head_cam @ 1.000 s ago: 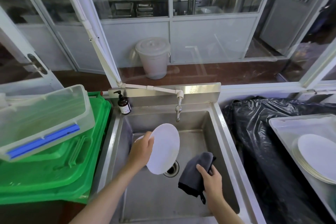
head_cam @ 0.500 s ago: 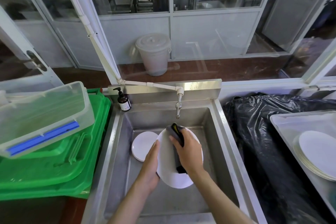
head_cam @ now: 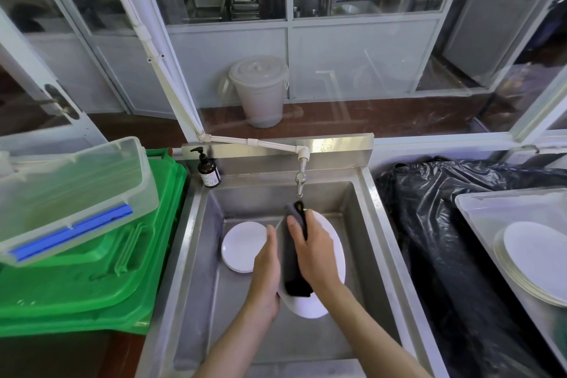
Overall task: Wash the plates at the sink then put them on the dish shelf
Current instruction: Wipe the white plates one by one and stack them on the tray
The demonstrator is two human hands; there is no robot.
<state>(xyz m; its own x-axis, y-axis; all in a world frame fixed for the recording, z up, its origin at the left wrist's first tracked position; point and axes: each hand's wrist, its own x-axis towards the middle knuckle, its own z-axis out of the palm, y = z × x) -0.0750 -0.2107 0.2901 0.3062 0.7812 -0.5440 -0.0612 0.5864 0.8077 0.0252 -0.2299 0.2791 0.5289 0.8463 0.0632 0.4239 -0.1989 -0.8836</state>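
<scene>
Plates are the matter at hand: a large round white plate (head_cam: 329, 258) is held tilted over the stainless steel sink basin (head_cam: 362, 224), its face turned up toward the camera, its long axis running from 12 o'clock under the metal tap (head_cam: 300, 181) down to 6 o'clock. The left hand (head_cam: 266, 270) grips the plate's left rim, fingers (head_cam: 271, 242) pressed together along the edge. The right hand (head_cam: 313, 252) presses a dark grey folded cloth (head_cam: 291, 261) flat against the plate's face, fingers curled over the cloth, thumb along its left side. A smaller round white plate (head_cam: 241, 245) lies flat on the basin floor at 9 o'clock of the held one, just beside it. At the sink's back left corner, 11 o'clock, stands a brown pump bottle (head_cam: 208, 170) with a white label; its writing is too small to read. At 3 o'clock, well apart, a stack of white plates (head_cam: 534, 261) rests in a translucent plastic tray (head_cam: 478, 209).
</scene>
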